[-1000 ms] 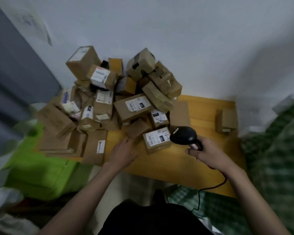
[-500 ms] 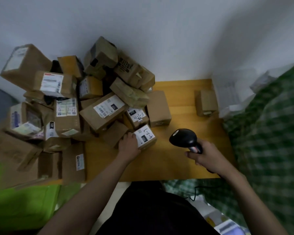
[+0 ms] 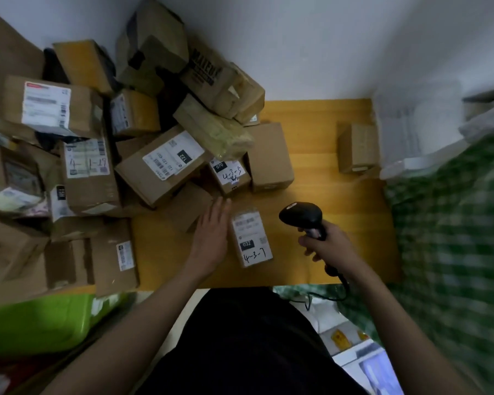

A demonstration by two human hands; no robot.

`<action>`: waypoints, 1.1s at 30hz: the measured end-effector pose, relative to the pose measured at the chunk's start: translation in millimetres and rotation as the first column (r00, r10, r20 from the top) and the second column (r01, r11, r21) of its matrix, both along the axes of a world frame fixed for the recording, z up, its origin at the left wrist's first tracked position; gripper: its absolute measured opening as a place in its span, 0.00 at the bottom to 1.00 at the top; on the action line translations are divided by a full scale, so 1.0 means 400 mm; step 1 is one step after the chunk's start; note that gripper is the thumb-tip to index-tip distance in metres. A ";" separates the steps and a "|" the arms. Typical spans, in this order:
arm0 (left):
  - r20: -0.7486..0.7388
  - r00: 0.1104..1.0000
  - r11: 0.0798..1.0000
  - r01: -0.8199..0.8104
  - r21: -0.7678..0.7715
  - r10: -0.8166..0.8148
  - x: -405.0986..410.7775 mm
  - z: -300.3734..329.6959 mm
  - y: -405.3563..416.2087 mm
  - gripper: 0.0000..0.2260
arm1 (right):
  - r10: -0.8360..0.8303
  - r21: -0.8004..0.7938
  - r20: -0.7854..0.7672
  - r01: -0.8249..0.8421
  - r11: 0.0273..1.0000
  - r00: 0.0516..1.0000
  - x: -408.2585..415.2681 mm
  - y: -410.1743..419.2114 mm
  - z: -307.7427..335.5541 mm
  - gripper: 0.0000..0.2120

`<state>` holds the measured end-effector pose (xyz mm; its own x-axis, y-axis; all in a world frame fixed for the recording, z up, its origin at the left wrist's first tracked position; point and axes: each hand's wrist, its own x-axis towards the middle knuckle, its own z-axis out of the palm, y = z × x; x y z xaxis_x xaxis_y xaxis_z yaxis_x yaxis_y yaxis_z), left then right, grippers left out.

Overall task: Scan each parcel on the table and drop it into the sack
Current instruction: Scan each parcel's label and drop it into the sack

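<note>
Many cardboard parcels, heaped: the parcel pile [image 3: 103, 155] fills the left half of the yellow bench [image 3: 320, 178] against the white wall, boxes tumbled at all angles, several with labels hidden, so each likely needs pulling out and turning before a scan.

One green checked sack [image 3: 451, 252], to the right of the bench, apparently placed there for dropping in.

One green plastic item [image 3: 35, 323], below the bench's left edge; kind unclear.

One lone small box [image 3: 357, 148], well apart from the pile near the bench's far right corner.

One small labelled parcel [image 3: 251, 238], marked 032 and 4-3-7, lying flat near the front edge, label up, seemingly singled out for scanning.

One left hand [image 3: 211, 238], fingers straight and flat, just beside the parcel's left side; grip relaxed, holding nothing. Contact with the parcel cannot be told.

One right hand [image 3: 328, 246], grip closed around the handle of the black barcode scanner [image 3: 302, 216], its head just right of the parcel, near but not touching, angled toward the label.
</note>
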<state>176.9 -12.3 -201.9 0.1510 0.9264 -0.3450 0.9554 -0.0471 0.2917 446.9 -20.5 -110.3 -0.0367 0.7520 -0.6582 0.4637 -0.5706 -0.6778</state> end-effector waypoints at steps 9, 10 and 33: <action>0.208 0.629 0.514 -0.353 -0.781 0.749 0.051 -0.012 -0.052 0.21 | -0.188 -0.323 -0.225 0.109 0.940 0.956 -0.146 0.041 -0.163 0.15; 0.225 0.584 0.494 -0.354 -0.794 0.780 0.060 -0.008 -0.053 0.20 | -0.217 -0.306 -0.231 0.141 0.942 0.948 -0.153 0.035 -0.165 0.15; 0.607 0.271 0.663 -0.373 -0.649 0.747 -0.008 0.264 -0.001 0.32 | -0.069 0.154 -0.277 0.115 0.981 0.959 -0.088 0.051 0.209 0.08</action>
